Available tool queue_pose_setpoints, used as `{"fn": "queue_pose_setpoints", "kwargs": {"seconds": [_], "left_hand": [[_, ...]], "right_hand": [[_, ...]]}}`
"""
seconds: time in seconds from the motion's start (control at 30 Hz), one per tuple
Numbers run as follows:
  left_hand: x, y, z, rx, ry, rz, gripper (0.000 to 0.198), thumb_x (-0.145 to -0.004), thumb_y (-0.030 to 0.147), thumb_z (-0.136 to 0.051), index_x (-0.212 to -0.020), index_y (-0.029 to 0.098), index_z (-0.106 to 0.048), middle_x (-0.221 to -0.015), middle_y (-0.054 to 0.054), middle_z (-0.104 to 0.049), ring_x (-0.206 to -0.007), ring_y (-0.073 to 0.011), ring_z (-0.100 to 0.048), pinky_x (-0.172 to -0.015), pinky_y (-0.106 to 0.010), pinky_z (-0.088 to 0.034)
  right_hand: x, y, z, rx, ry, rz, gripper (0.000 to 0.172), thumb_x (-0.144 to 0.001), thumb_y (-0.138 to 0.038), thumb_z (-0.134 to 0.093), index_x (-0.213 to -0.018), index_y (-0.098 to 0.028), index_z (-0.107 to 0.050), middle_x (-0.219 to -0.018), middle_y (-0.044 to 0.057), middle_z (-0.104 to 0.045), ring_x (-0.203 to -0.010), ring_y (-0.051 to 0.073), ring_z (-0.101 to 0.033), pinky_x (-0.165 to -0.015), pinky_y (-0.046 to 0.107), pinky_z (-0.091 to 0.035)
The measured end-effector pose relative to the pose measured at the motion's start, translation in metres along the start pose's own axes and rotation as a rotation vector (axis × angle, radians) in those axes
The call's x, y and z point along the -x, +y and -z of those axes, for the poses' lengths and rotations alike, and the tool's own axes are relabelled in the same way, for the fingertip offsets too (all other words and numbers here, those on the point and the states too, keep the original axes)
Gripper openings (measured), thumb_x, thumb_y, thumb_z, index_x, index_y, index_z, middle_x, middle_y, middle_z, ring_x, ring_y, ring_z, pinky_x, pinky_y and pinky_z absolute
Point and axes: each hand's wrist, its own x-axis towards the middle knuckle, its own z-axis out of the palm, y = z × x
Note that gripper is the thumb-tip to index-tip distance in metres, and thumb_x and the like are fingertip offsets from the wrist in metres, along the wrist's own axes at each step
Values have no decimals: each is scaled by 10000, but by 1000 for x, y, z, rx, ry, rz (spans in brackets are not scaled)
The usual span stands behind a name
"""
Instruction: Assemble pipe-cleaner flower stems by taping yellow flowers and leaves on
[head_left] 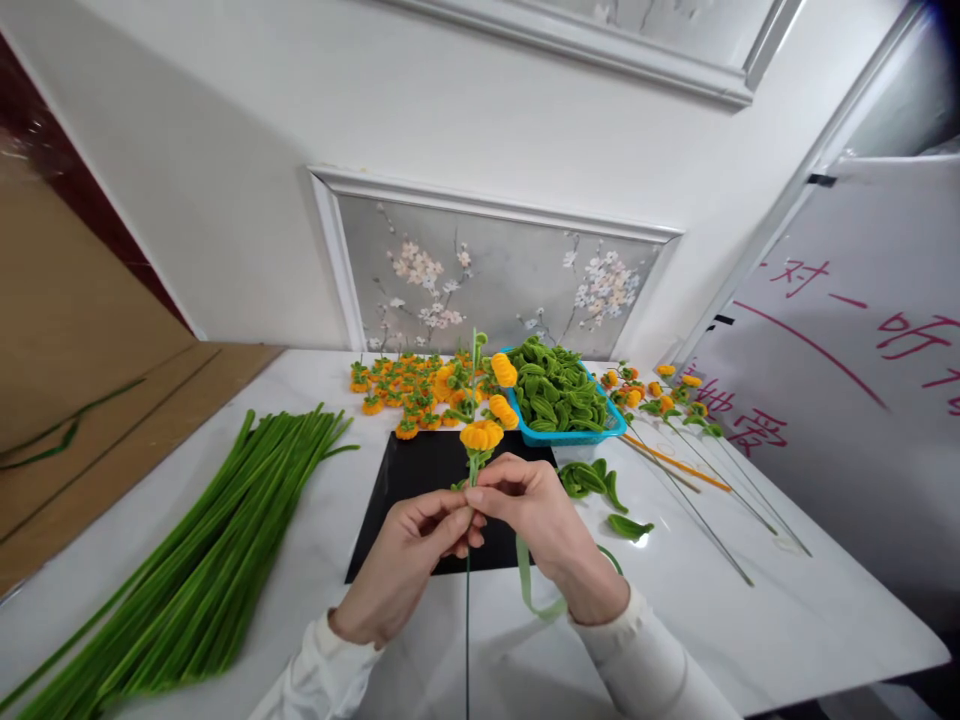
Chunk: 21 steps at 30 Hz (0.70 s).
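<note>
My left hand (420, 550) pinches the thin green stem (468, 620) of an artificial flower spray, just below its lowest bloom. Closed at the same spot, my right hand (529, 505) has its thumb and fingers pressed on the stem; a pale green tape (525, 585) hangs beneath it in a loop. The spray stands upright, with several fuzzy orange flowers (481, 435) and green bits near its top. Behind my hands lies a black mat (409, 480). My fingertips hide the exact point where tape and stem meet.
Green pipe cleaners (225, 530) lie bundled at left. Small orange flowers (405, 385) cluster at the back. A blue basket (570, 438) holds green leaves (555, 390); loose leaves (628, 527) lie before it. Finished-looking stemmed flowers (667, 404) rest at right. A wall bounds the table behind.
</note>
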Motion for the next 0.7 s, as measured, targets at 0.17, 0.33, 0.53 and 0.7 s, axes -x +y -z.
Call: {"fn": "queue_pose_setpoints", "kwargs": {"seconds": [0.17, 0.33, 0.53, 0.7], "left_hand": [[1, -3, -1, -123, 30, -54, 154, -794, 280, -644, -834, 167, -740, -640, -14, -613, -596, -125, -500, -538, -232, -408], [1, 1, -4, -155, 52, -35, 155, -792, 265, -634, -728, 160, -729, -580, -4, -586, -566, -114, -474, -514, -219, -377], [0, 0, 0, 107, -20, 127, 155, -762, 282, -688, -707, 140, -716, -613, -17, -595, -544, -82, -460, -477, -180, -346], [0, -2, 3, 204, -57, 200, 157, -727, 287, -733, -692, 137, -703, -647, -15, -612, -542, -62, -496, -471, -150, -360]], "right_hand": [[-1, 5, 8, 294, 17, 82, 167, -742, -293, -652, -633, -174, -697, -635, -3, -547, -600, 126, -493, -561, 263, -379], [-2, 10, 12, 585, 89, 185, 158, -763, -226, -603, -629, -176, -671, -653, -3, -499, -547, 110, -434, -504, 253, -316], [-1, 13, 13, 469, 24, 187, 172, -786, -277, -611, -652, -180, -656, -670, -8, -484, -576, 113, -425, -525, 249, -318], [1, 15, 12, 236, -33, 57, 256, -774, -394, -635, -649, -172, -613, -598, -29, -466, -526, 95, -359, -485, 237, -278]]}}
